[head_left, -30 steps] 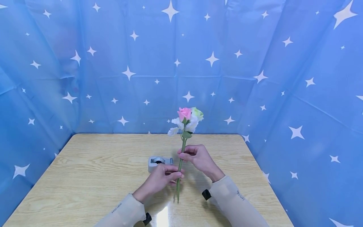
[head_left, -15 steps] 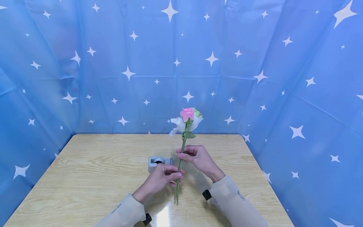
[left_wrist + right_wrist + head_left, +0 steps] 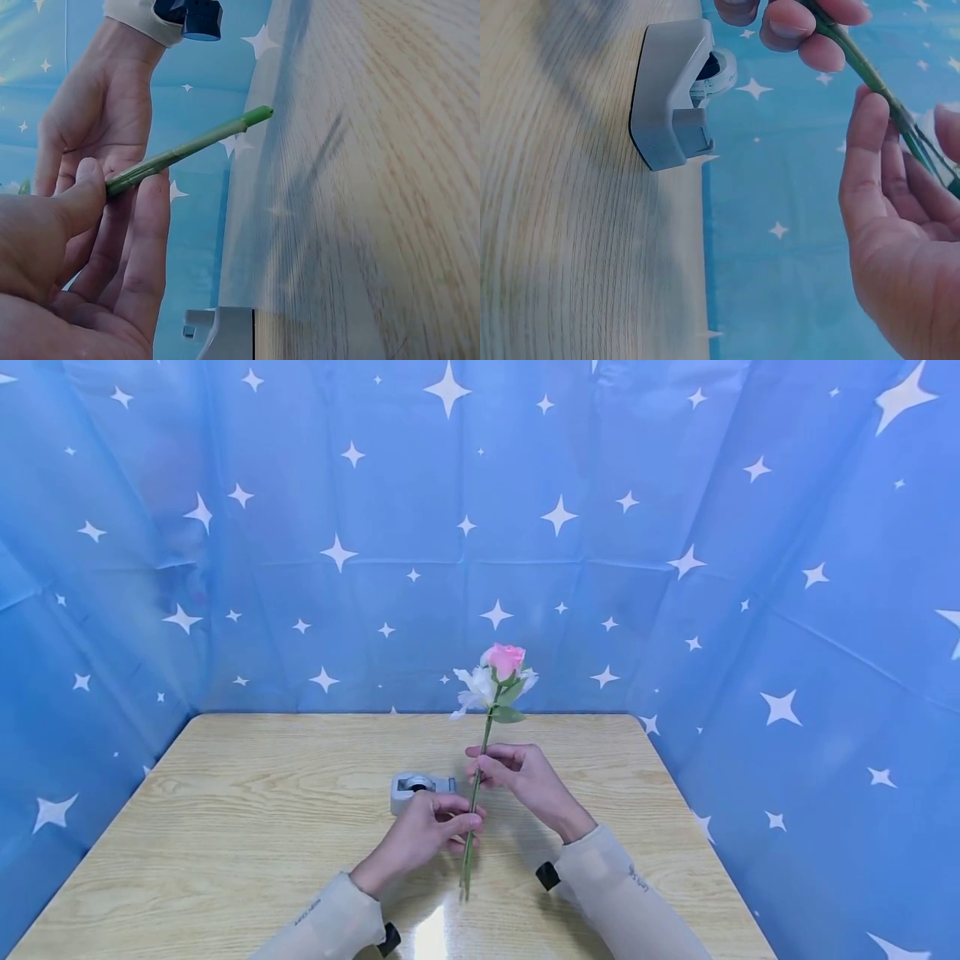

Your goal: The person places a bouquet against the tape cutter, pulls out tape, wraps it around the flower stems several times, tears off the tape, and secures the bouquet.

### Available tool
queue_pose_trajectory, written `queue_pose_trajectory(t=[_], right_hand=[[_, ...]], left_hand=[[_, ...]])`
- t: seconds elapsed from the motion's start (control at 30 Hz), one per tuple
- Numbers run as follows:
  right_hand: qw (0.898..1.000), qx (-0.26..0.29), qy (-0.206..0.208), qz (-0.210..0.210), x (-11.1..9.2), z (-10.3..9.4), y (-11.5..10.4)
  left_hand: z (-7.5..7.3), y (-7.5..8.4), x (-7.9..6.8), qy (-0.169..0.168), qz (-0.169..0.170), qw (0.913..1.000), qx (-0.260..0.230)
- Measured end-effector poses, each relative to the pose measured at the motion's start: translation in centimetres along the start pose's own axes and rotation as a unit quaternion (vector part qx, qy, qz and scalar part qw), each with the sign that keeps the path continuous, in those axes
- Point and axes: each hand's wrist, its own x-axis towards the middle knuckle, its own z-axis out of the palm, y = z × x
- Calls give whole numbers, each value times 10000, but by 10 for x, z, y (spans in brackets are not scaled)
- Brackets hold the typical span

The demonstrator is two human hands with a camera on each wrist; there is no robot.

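Note:
A small bunch of artificial flowers stands tilted slightly right in the head view, with a pink rose (image 3: 504, 662) in front and white petals (image 3: 476, 687) behind it. Green leaves (image 3: 508, 714) sit below the bloom. My left hand (image 3: 429, 828) pinches the lower stems between thumb and fingers; the cut stem ends (image 3: 257, 115) stick out past it, above the table. Higher up, my right hand (image 3: 527, 781) holds the stems (image 3: 866, 71), its fingers behind them and its thumb on the near side. Part of the stems is hidden by the fingers.
A grey tape dispenser (image 3: 405, 785) with a roll of tape (image 3: 718, 73) stands on the wood-grain table (image 3: 262, 827), just beyond my left hand. A blue curtain (image 3: 420, 510) with white stars hangs behind the table and along its sides.
The flowers have turned about their stems: the pink rose and leaves have swung right, and the pale green bloom has gone out of sight behind. Both hands stay nearly in place.

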Motion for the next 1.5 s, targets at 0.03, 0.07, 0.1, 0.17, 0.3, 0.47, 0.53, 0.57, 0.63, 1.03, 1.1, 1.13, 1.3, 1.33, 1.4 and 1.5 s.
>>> queue_pose_trajectory(t=[0.03, 0.07, 0.1, 0.17, 0.3, 0.47, 0.53, 0.57, 0.63, 1.03, 1.1, 1.13, 1.3, 1.33, 1.4, 1.5], right_hand=[[10000, 0, 15, 8, 0, 0, 0], [10000, 6, 34, 18, 0, 1, -1], [10000, 5, 59, 33, -1, 1, -1], [10000, 12, 93, -8, -1, 2, -2], [9998, 33, 154, -78, -2, 3, -2], [9997, -77, 196, -98, -3, 3, 0], [9997, -113, 207, -108, -3, 2, -1], [9996, -126, 211, -118, -3, 2, -1], [9996, -139, 217, -145, -3, 3, -2], [9998, 82, 138, -153, -5, 5, -4], [9997, 130, 130, -172, -6, 5, -5], [9997, 138, 139, -174, -6, 5, -5], [9996, 112, 214, -128, -6, 5, -4], [9996, 92, 243, -120, -6, 5, -4], [9995, 51, 289, -130, -6, 5, -4], [9992, -1, 353, -160, -6, 5, -4]], left_hand=[[0, 0, 0, 29, 22, 10000, 6], [1, 0, 0, 63, 40, 10000, 23], [1, 0, 0, 99, 56, 9999, 59], [2, -1, 1, 150, 107, 9997, 134], [2, -3, 0, 160, 304, 9991, 267], [0, -8, 0, 115, 753, 9962, 422], [1, -7, 0, 152, 725, 9961, 473], [1, -7, 1, 183, 671, 9963, 512], [3, -1, 0, 269, 402, 9975, 523], [5, 2, -2, 596, 298, 9950, 743], [5, 2, -1, 667, 375, 9937, 815], [5, 1, -1, 704, 410, 9928, 876], [6, 1, -1, 834, 513, 9889, 1117], [6, 1, -2, 854, 523, 9884, 1142], [7, 2, -3, 878, 537, 9879, 1160], [8, 3, -3, 904, 528, 9876, 1173]])
